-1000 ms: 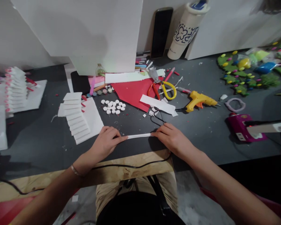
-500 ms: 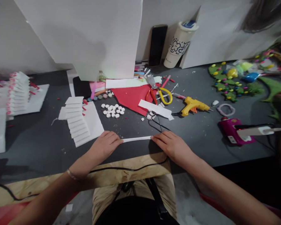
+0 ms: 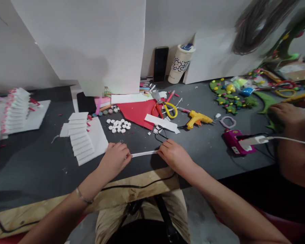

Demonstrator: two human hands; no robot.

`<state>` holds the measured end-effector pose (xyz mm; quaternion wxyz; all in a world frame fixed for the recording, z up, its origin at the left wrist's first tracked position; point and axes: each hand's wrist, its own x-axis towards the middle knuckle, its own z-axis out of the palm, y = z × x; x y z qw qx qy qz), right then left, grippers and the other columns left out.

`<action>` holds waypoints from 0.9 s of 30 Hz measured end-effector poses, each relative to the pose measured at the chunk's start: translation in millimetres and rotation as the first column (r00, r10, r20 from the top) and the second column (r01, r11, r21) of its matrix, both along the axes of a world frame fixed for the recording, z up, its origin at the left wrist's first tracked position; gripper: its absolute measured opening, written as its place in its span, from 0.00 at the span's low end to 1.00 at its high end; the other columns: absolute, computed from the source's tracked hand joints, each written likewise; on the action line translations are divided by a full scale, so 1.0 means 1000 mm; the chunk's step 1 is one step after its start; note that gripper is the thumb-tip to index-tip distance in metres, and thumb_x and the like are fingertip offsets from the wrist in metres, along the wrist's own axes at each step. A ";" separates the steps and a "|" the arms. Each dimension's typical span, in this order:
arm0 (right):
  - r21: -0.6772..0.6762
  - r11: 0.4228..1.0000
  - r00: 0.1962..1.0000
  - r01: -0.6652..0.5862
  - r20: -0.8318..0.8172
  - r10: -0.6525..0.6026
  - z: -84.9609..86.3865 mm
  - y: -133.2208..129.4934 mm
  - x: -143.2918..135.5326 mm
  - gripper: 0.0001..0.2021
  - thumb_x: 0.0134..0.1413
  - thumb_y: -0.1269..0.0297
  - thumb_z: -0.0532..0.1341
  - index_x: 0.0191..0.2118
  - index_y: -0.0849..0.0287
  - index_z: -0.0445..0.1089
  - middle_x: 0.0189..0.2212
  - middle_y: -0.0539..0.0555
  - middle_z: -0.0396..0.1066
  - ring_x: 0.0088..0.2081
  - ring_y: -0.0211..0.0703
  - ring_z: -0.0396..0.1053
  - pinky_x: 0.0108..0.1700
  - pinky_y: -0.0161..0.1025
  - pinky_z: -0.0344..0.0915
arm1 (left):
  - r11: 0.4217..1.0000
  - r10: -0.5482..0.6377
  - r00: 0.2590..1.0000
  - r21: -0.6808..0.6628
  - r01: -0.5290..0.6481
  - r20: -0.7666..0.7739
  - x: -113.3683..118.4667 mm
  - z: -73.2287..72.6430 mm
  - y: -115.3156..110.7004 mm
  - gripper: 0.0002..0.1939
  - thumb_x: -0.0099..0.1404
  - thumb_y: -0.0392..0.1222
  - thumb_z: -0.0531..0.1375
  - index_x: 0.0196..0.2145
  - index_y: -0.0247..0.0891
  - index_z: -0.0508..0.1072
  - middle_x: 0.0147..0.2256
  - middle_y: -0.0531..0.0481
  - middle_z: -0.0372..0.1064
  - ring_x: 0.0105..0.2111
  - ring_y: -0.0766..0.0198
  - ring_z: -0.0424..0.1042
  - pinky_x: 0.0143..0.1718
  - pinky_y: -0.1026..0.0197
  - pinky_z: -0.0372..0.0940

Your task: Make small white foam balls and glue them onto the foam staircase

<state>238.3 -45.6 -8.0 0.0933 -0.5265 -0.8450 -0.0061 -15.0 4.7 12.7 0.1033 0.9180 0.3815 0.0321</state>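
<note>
A narrow white strip [image 3: 144, 154], paper or thin foam by its look, stretches between my two hands just above the dark tabletop. The fingers of my left hand [image 3: 117, 156] are closed on its left end. Its right end is pinched in my right hand [image 3: 173, 154]. A lengthwise line runs along the strip, like a fold or a second layer. Left of my left hand, stacked white pieces [image 3: 81, 139] lie on a white sheet. Small white discs [image 3: 118, 126] sit beyond the strip, beside a red sheet [image 3: 134, 113].
Scissors [image 3: 165, 107], a torn white piece [image 3: 161, 122] and a yellow glue gun [image 3: 198, 118] lie beyond my right hand. A purple power socket [image 3: 236, 142] stands to the right. A phone [image 3: 160, 64] and a tumbler [image 3: 180, 64] lean at the wall. Another person's hand [image 3: 289, 117] is far right.
The view has swung to the right, showing more of the other person's arm. My hands keep hold of the white strip, which now shows a lengthwise line.
</note>
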 end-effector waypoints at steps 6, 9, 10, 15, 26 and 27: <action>-0.129 0.991 0.998 0.037 -0.052 -0.044 0.005 0.007 0.001 0.07 0.59 0.70 0.62 0.29 0.60 0.70 0.28 0.56 0.70 0.34 0.47 0.65 0.38 0.42 0.61 | 0.944 0.165 0.986 -0.286 -0.164 -0.023 0.003 0.003 0.009 0.06 0.65 0.39 0.61 0.30 0.37 0.71 0.33 0.50 0.71 0.36 0.60 0.69 0.37 0.58 0.54; -0.194 0.980 0.991 0.046 -0.115 -0.070 0.005 0.009 0.003 0.03 0.59 0.71 0.62 0.33 0.61 0.70 0.31 0.56 0.71 0.36 0.47 0.65 0.38 0.42 0.60 | 0.914 0.213 0.977 -0.352 -0.204 -0.015 0.004 0.004 0.012 0.03 0.62 0.38 0.63 0.34 0.37 0.71 0.33 0.52 0.70 0.37 0.61 0.69 0.37 0.59 0.55; -0.209 0.977 0.989 0.047 -0.126 -0.074 0.005 0.010 0.004 0.03 0.59 0.72 0.62 0.33 0.61 0.70 0.31 0.55 0.71 0.36 0.47 0.65 0.38 0.41 0.60 | 0.913 0.208 0.978 -0.354 -0.201 -0.019 0.005 0.005 0.013 0.03 0.63 0.38 0.62 0.34 0.38 0.71 0.33 0.52 0.70 0.37 0.61 0.69 0.37 0.59 0.54; -0.226 0.974 0.991 0.021 -0.123 -0.050 0.004 0.012 0.004 0.06 0.58 0.73 0.60 0.30 0.60 0.69 0.29 0.55 0.70 0.34 0.46 0.64 0.38 0.41 0.60 | 0.939 0.145 0.987 -0.306 -0.157 -0.062 0.007 0.006 0.008 0.04 0.65 0.38 0.59 0.32 0.38 0.72 0.34 0.50 0.71 0.38 0.59 0.68 0.36 0.58 0.53; -0.348 0.937 0.979 -0.008 -0.195 -0.064 0.005 0.012 0.006 0.05 0.56 0.76 0.59 0.37 0.60 0.69 0.30 0.54 0.71 0.35 0.44 0.65 0.37 0.38 0.59 | 0.939 0.129 0.989 -0.330 -0.098 0.074 0.002 -0.004 0.006 0.06 0.66 0.36 0.56 0.39 0.37 0.72 0.29 0.52 0.72 0.29 0.64 0.68 0.36 0.58 0.56; -0.357 0.934 0.973 -0.028 -0.225 -0.057 0.005 0.013 0.007 0.06 0.56 0.77 0.59 0.38 0.60 0.69 0.31 0.54 0.71 0.35 0.44 0.65 0.37 0.38 0.60 | 0.940 0.123 0.988 -0.329 -0.087 0.089 0.001 -0.006 0.007 0.07 0.66 0.37 0.56 0.41 0.38 0.73 0.30 0.52 0.73 0.30 0.64 0.69 0.37 0.58 0.56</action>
